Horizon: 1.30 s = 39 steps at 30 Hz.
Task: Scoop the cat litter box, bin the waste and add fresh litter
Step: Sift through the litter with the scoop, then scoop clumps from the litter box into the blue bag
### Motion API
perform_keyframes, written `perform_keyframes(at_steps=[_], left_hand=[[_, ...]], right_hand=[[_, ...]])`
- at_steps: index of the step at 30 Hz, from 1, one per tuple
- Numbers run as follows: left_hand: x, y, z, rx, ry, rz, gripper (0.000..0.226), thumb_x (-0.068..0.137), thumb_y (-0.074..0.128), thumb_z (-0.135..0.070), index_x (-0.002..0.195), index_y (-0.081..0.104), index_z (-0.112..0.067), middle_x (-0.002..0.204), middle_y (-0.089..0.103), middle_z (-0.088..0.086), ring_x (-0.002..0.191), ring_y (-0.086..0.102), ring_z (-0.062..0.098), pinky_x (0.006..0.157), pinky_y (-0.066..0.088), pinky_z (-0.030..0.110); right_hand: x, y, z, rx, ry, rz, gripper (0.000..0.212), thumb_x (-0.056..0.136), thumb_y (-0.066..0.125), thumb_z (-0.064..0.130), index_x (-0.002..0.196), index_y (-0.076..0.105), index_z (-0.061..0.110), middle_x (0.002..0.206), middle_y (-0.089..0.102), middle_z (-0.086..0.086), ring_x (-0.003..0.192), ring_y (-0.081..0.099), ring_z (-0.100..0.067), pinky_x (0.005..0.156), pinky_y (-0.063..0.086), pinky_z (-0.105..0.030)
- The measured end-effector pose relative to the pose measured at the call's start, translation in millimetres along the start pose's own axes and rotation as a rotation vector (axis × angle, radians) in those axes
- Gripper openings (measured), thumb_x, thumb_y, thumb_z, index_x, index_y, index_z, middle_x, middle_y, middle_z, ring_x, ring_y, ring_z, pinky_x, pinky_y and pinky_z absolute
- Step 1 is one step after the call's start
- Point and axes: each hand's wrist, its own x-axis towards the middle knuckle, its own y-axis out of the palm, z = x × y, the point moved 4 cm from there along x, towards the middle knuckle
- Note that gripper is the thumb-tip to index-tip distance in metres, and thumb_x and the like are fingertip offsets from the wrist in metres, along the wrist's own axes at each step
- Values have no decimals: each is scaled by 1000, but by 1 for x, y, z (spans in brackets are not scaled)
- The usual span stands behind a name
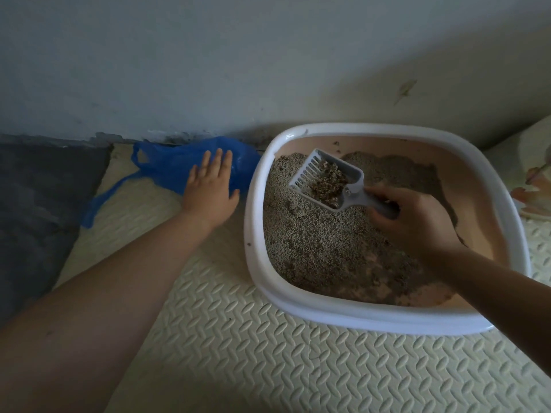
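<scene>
Head: R hand (417,222) grips scoop (353,190) w/ clumps (326,181).

left hand (208,190): flat, fingers (221,162) straight | right hand (417,222): fingers (377,219) curled round scoop (353,177)

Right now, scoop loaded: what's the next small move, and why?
Probably the left hand should pinch the blue bag and pull its mouth open. That hand lies flat on the bag, which looks collapsed on the mat, while the right hand holds the scoop, loaded with clumped litter, above the litter box. The waste has nowhere to go yet.
</scene>
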Motion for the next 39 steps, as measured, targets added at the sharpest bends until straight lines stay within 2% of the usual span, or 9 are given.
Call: perform_keyframes(at_steps=[6,11,15,18,24,28,32,35,39], left_hand=[[1,11,3,114,13,102,77,98,45,-38,154,-3,-15,161,8,9,148,2,28,120,5,47],[-6,8,14,130,36,-38,80,91,59,-38,153,14,-14,144,38,11,136,32,28,116,21,43],[-5,9,22,90,1,-53,89,88,62,-46,153,10,-16,156,23,11,144,20,29,117,16,45],[-5,16,21,108,-13,13,93,88,60,-50,153,3,-16,151,33,9,143,23,28,118,12,46],[-11,17,20,106,18,-40,61,88,59,-12,144,34,-12,121,60,10,119,47,29,110,25,41],[-19,14,27,74,110,-121,41,82,56,1,122,60,-10,103,66,9,105,53,31,99,32,39],[-45,9,43,135,372,-273,22,72,64,0,90,72,-10,77,62,5,83,58,30,85,40,39],[-74,6,62,168,556,-366,27,77,48,-10,85,72,-15,77,61,1,81,57,26,85,35,34],[-107,7,88,188,670,-378,24,83,49,-8,85,71,-17,82,62,1,83,57,23,89,40,35]], right_hand=[[-3,-2,1,-46,-5,-5,38,80,71,21,117,67,27,76,67,0,61,60,-22,56,51,-36],[-3,2,3,-41,-31,35,39,79,73,18,117,67,26,79,70,-3,62,62,-24,56,52,-37],[-1,6,9,-33,-67,62,37,78,73,16,115,69,23,78,70,-2,60,60,-23,54,49,-34],[1,9,13,-20,-68,63,36,79,72,14,114,69,22,74,68,-1,57,58,-21,53,48,-33],[1,15,20,-14,-70,82,37,80,72,18,117,67,24,82,70,-2,62,59,-21,54,46,-31],[0,18,25,-29,-95,84,36,80,72,18,115,68,24,80,69,-1,59,56,-18,50,38,-22],[-2,16,30,-40,-114,94,38,79,73,17,116,68,24,75,65,2,56,53,-15,49,33,-15],[-5,15,35,-38,-121,112,37,80,72,17,116,67,24,70,59,6,53,51,-10,47,33,-18],[-7,15,42,-45,-119,127,37,80,73,16,116,68,22,67,56,7,53,48,2,46,30,-18]])
